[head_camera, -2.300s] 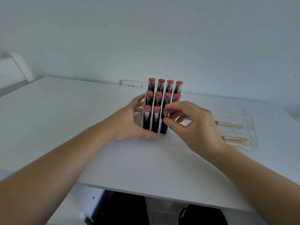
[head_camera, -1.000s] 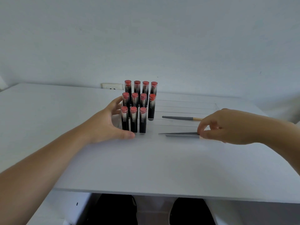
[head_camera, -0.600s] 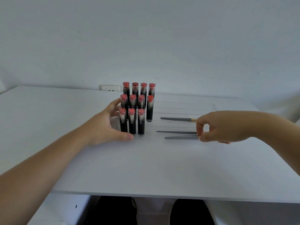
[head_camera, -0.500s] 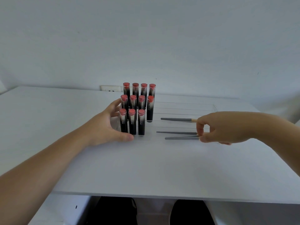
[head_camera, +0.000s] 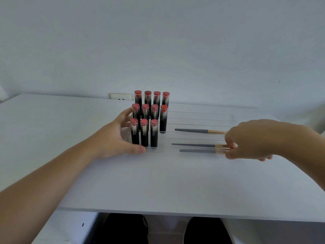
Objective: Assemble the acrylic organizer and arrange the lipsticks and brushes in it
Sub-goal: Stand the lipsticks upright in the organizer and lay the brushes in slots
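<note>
I brace the lipstick rack (head_camera: 140, 138) with my left hand (head_camera: 112, 140): thumb laid along its front base, fingers against its left side, grip relaxed and pressing, not clenched. Eleven lipsticks (head_camera: 154, 132) stand upright in the tiered rack; the front row has three, so I judge its right-most slot unfilled.

My right hand (head_camera: 253, 140) pinches the pale ferrule ends of two brushes (head_camera: 197, 148) that lie side by side in the nearest lane of the clear brush tray (head_camera: 232, 118), just right of the rack. A third brush (head_camera: 193, 130) lies one lane further back, untouched.

Procedure for this step, as I judge it:
1. Keep the left hand pressing down and inward; the acrylic looks light and likely to slide on the desk (head_camera: 158, 182).
2. Lay the two handles parallel to the lane walls, tips toward the rack.
3. Release only when both rest flat; the near handle is offset to the right of its neighbour.
4. Avoid nudging the rack; the tall lipsticks could topple.
</note>
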The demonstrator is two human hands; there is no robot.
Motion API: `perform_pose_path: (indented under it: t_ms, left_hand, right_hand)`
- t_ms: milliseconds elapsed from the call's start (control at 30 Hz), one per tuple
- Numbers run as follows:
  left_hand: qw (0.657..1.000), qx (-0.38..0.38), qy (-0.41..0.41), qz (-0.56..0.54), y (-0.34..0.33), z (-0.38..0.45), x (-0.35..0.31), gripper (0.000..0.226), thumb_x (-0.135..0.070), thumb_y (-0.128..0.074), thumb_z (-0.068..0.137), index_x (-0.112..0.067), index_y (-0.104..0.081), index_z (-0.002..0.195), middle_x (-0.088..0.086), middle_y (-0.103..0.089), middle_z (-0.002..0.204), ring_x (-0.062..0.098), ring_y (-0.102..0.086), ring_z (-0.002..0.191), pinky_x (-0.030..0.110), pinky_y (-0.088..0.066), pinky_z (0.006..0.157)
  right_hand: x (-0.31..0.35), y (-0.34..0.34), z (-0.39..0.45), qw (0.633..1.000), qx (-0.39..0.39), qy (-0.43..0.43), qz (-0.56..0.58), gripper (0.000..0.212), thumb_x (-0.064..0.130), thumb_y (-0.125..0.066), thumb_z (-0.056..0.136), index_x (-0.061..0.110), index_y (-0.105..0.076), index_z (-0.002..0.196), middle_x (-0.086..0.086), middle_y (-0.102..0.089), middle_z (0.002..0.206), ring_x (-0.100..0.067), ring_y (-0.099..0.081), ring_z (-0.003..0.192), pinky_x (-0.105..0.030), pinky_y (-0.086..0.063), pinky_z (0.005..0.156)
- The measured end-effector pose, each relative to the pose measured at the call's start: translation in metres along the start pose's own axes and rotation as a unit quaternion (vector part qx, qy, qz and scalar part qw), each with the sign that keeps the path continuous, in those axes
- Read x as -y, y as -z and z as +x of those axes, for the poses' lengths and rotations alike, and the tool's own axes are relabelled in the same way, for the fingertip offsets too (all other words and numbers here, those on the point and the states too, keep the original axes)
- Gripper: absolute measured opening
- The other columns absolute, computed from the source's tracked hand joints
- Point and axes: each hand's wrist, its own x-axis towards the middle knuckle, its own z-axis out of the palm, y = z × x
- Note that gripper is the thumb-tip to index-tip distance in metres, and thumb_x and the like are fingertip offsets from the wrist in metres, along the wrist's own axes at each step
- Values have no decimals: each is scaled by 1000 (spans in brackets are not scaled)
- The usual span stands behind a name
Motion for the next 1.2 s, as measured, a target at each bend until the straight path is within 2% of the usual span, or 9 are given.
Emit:
perform_pose_path:
  t_ms: [100,200,333,400,500,667,767,900,1200]
  left_hand:
    - [1000,0,-2,-3,0,0,0,119,-64,-90,40,-80,-14,129,-46,-42,135,-30,-31,127,19,-28,109]
    - [1000,0,2,-5,-1,1,1,132,-65,-90,40,-63,-13,148,-47,-41,135,-32,-30,125,16,-28,106]
    - [1000,-3,4,3,0,0,2,135,-65,-89,40,-58,-11,151,-53,-39,127,-37,-29,119,11,-27,102]
    - [1000,-6,6,8,0,-1,2,136,-67,-88,40,-58,-10,151,-57,-38,123,-39,-28,117,8,-27,98]
    - [1000,-8,8,10,-1,0,1,136,-69,-87,39,-58,-10,151,-52,-39,129,-36,-28,121,10,-26,101]
    - [1000,-4,0,10,0,-1,-1,116,-63,-90,42,-83,-12,126,-60,-39,124,-35,-29,122,11,-26,104]
    - [1000,-4,2,10,0,-1,-2,115,-64,-90,40,-86,-12,122,-57,-40,127,-32,-28,126,19,-26,110]
    - [1000,-5,2,14,0,-1,-1,115,-64,-89,40,-85,-12,123,-60,-40,122,-36,-29,120,12,-28,102]
    - [1000,-11,-5,23,1,-2,-5,114,-67,-89,41,-87,-11,121,-62,-38,123,-37,-28,120,11,-31,97]
  right_hand:
    - [-2,-4,1,1000,-8,3,5,27,57,-48,90,32,-57,86,3,-71,63,-6,-59,44,-25,-38,50]
    - [-6,-10,1,998,-56,10,21,27,60,-55,88,33,-54,86,8,-62,79,-7,-57,68,-26,-36,55]
    - [-14,-19,3,989,-123,17,76,34,63,-67,78,33,-51,78,10,-57,71,-7,-54,70,-26,-31,52]
    - [-19,-21,4,984,-114,28,135,31,64,-70,74,38,-53,77,8,-62,61,-5,-59,68,-26,-36,52]
    - [-26,-18,3,964,-86,65,242,24,57,-72,75,38,-58,79,10,-68,61,-5,-62,50,-24,-45,52]
    - [-43,-15,2,926,-133,90,342,13,48,-75,81,38,-67,78,5,-68,59,-7,-62,48,-12,-43,47]
    - [-56,-13,5,905,-172,80,381,13,50,-73,81,38,-69,81,3,-68,59,-8,-63,49,-20,-46,53]
    - [-69,-12,15,886,-224,60,402,12,51,-69,84,39,-69,83,1,-67,58,-10,-62,48,-25,-43,55]
    - [-71,-8,46,910,-221,53,346,15,44,-64,93,40,-64,79,3,-66,55,-10,-60,46,-29,-49,55]
